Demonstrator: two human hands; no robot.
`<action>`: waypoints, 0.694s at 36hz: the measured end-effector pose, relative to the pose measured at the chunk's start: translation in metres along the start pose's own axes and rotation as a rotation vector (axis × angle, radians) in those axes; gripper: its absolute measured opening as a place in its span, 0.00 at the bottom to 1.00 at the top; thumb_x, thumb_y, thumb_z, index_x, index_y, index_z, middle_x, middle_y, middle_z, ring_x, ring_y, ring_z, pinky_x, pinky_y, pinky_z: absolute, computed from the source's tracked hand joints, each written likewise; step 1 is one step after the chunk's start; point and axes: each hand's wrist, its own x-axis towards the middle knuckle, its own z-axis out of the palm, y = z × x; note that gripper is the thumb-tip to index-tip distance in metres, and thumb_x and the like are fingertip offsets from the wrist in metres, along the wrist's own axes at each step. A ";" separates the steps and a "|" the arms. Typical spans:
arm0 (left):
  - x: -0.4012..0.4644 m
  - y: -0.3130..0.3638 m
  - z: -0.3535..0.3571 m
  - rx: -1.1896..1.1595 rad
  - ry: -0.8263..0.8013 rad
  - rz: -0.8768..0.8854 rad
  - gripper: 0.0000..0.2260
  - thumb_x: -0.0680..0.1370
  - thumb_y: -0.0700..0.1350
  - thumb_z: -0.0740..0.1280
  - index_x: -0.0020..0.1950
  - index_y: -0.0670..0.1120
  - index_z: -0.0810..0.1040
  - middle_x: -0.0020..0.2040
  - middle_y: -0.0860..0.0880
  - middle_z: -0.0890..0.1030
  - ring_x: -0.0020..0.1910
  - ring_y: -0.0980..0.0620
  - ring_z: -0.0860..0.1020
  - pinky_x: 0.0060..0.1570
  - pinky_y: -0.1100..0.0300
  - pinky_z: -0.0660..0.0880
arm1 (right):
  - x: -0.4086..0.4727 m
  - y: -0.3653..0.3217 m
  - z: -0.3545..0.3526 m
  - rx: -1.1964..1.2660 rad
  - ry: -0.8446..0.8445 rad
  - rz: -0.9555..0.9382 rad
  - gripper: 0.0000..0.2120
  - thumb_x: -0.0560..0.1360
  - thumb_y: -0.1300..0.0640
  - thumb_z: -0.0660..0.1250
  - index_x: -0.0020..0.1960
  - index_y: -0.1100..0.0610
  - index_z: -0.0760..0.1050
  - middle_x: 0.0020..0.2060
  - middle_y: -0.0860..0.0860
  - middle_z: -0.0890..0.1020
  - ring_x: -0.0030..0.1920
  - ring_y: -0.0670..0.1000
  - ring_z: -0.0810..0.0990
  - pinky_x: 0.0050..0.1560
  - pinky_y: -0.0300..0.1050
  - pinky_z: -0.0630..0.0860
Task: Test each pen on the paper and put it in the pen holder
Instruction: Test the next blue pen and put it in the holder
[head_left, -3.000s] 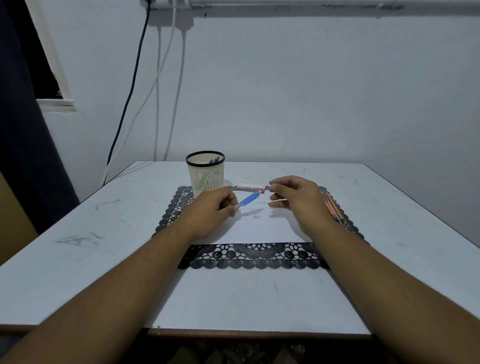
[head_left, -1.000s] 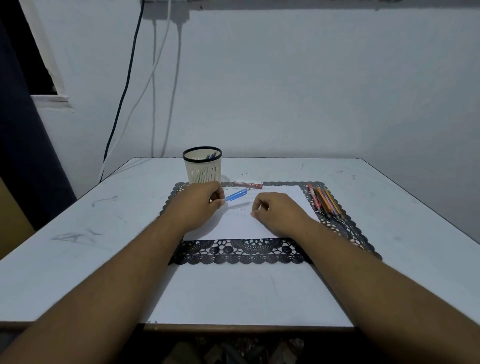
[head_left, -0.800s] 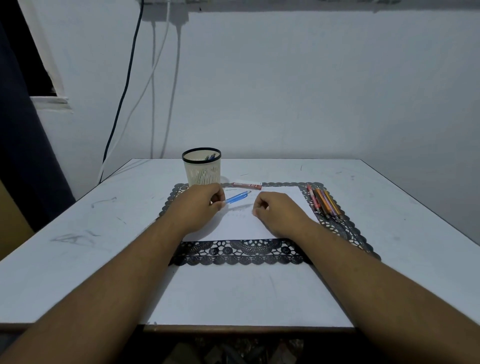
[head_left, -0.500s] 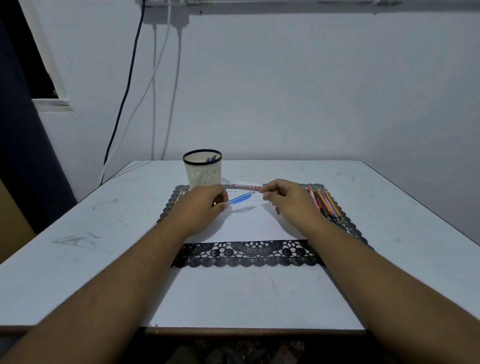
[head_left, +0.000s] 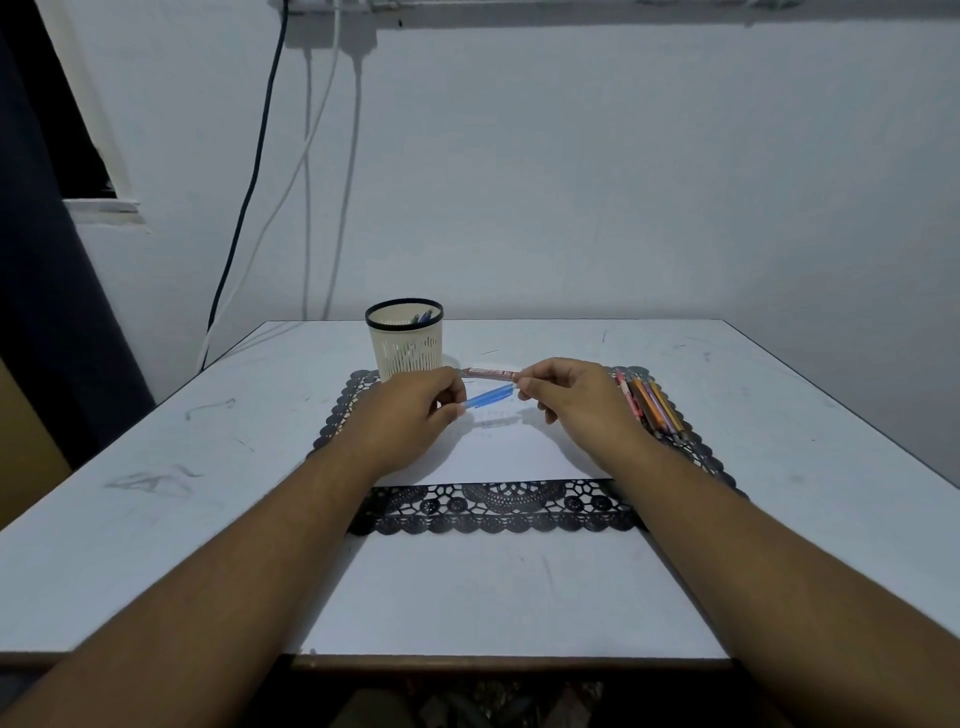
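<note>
The pen holder (head_left: 404, 339) stands at the far left corner of the black lace mat (head_left: 493, 506), and a few pen tops already poke above its rim, so part of the lot looks tested and stowed; how many are inside cannot be told. Just right of the holder, over the white paper (head_left: 498, 449), the left hand (head_left: 410, 415) pinches one end of a blue pen (head_left: 488, 397) between curled fingers and thumb; the right hand (head_left: 566, 397) has its fingertips closed at the pen's other end, though whether it grips a cap or the barrel is too small to tell. Faint marks lie on the paper below the pen, so this one seems to have been tried and is probably being capped before it goes in. A reddish pen (head_left: 491, 372) lies beyond it, right of the holder; a bundle of coloured pens (head_left: 649, 408) waits much further right, on the mat's edge; these look still to be done.
</note>
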 end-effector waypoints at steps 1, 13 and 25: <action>0.000 0.000 0.000 0.006 0.003 0.006 0.01 0.82 0.50 0.67 0.50 0.55 0.77 0.44 0.59 0.80 0.44 0.56 0.77 0.46 0.52 0.76 | 0.000 0.000 0.000 -0.007 -0.007 -0.002 0.04 0.79 0.61 0.72 0.51 0.59 0.85 0.39 0.49 0.86 0.33 0.39 0.76 0.38 0.39 0.75; -0.001 0.011 0.009 -0.216 0.077 0.073 0.02 0.81 0.46 0.70 0.50 0.53 0.78 0.41 0.57 0.79 0.42 0.58 0.76 0.37 0.69 0.67 | -0.002 -0.003 0.009 0.181 -0.068 0.042 0.04 0.77 0.62 0.74 0.49 0.56 0.87 0.40 0.49 0.83 0.39 0.44 0.76 0.38 0.39 0.75; 0.000 0.021 0.009 -0.385 0.105 0.023 0.06 0.79 0.43 0.73 0.56 0.50 0.84 0.43 0.56 0.84 0.39 0.66 0.77 0.40 0.74 0.69 | 0.005 -0.033 0.023 0.680 0.038 0.064 0.05 0.86 0.58 0.61 0.55 0.56 0.75 0.45 0.54 0.86 0.45 0.54 0.85 0.48 0.48 0.83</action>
